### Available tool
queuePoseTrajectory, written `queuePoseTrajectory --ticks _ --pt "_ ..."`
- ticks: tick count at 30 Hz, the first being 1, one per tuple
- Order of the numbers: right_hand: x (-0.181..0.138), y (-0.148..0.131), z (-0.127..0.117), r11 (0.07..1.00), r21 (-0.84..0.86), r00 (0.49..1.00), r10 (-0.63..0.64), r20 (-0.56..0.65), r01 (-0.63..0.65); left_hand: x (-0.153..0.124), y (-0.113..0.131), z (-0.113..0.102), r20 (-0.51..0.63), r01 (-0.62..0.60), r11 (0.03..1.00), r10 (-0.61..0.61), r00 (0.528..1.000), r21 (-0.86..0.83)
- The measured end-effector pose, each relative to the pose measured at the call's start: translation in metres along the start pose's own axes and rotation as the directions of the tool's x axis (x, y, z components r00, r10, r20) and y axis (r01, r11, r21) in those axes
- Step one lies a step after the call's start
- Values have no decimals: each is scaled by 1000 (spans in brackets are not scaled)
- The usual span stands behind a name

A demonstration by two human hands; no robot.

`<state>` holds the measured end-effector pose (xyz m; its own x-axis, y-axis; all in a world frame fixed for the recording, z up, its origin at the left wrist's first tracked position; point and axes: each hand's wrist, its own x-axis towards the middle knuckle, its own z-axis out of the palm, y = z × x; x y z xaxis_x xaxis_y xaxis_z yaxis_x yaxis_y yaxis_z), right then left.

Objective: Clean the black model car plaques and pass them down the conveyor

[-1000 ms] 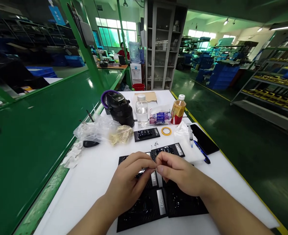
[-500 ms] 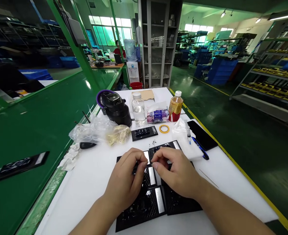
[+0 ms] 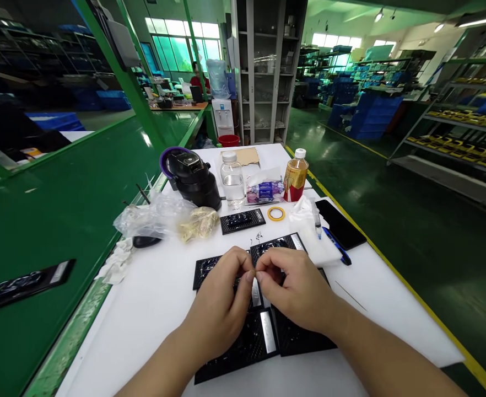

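My left hand [image 3: 222,306] and my right hand [image 3: 295,289] meet fingertip to fingertip over a cluster of black carbon-pattern panels [image 3: 259,339] on the white table [image 3: 160,309]. Both hands are pinched closed; whatever lies between the fingertips is too small to make out. More black panels lie just beyond my fingers [image 3: 274,243] and further back [image 3: 243,220]. A few tiny dark parts [image 3: 257,238] lie scattered between those panels.
At the back stand a black and purple jug [image 3: 193,177], a clear bottle [image 3: 232,179], an orange drink bottle [image 3: 295,176], a tissue pack [image 3: 263,190] and a tape ring [image 3: 276,213]. A phone [image 3: 340,223] and blue pen [image 3: 336,246] lie right. Plastic bags [image 3: 160,218] lie left. One panel [image 3: 23,284] rests on the green conveyor.
The view has shifted a little and a black panel has come into sight on the green conveyor at the left. My hands stay pinched together over the panels, now slightly nearer me.
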<state>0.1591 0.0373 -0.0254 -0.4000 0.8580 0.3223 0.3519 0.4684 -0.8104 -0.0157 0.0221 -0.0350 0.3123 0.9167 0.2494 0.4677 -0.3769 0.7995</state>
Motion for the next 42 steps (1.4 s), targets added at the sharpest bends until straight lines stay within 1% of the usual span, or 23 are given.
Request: queuePoseTrajectory --ticks 5,9,12,16,18,21,24,26,31,33,35,37,40,42 --pt "-2 4 5 979 -123 985 -168 -24 164 -2 2 -2 55 -43 998 40 998 55" --pt "-3 4 8 962 -180 975 -216 -51 204 -3 2 -4 79 -17 999 13 997 44" --pt "-4 3 8 965 -155 974 -222 -53 212 -1 -1 -5 106 -16 1000 19 994 -23" --pt "-3 3 6 974 -117 979 -198 -45 192 0 -4 -8 133 -22 996 33 991 -83" --pt "-3 4 6 970 -145 978 -203 -51 194 1 -5 -8 151 5 995 11 988 -105" --pt "-3 4 8 952 -230 973 -222 -64 202 1 -4 -7 157 49 993 -32 987 -107" --pt "-4 5 11 939 -285 972 -223 -76 194 2 -3 -4 139 51 993 -35 990 -111" --pt "-5 5 13 930 -317 973 -218 -72 185 2 -1 -4 137 47 994 -34 990 -94" --pt "-7 6 15 912 -366 976 -214 -38 186 3 2 -8 165 27 999 -34 986 42" --pt "-6 4 14 936 -308 982 -187 -34 168 3 2 -10 185 31 999 -39 982 44" --pt "-5 3 11 972 -198 992 -128 -8 124 2 2 -13 213 52 999 -50 976 -6" --pt "-4 2 8 995 -71 996 -72 43 75 1 2 -16 244 77 995 -58 968 -70" --pt "-3 3 4 995 100 993 -9 116 -3 -1 2 -20 281 137 982 -96 955 -128" --pt "-2 4 3 973 208 984 62 167 -96 -2 1 -21 272 144 980 -103 957 -135"
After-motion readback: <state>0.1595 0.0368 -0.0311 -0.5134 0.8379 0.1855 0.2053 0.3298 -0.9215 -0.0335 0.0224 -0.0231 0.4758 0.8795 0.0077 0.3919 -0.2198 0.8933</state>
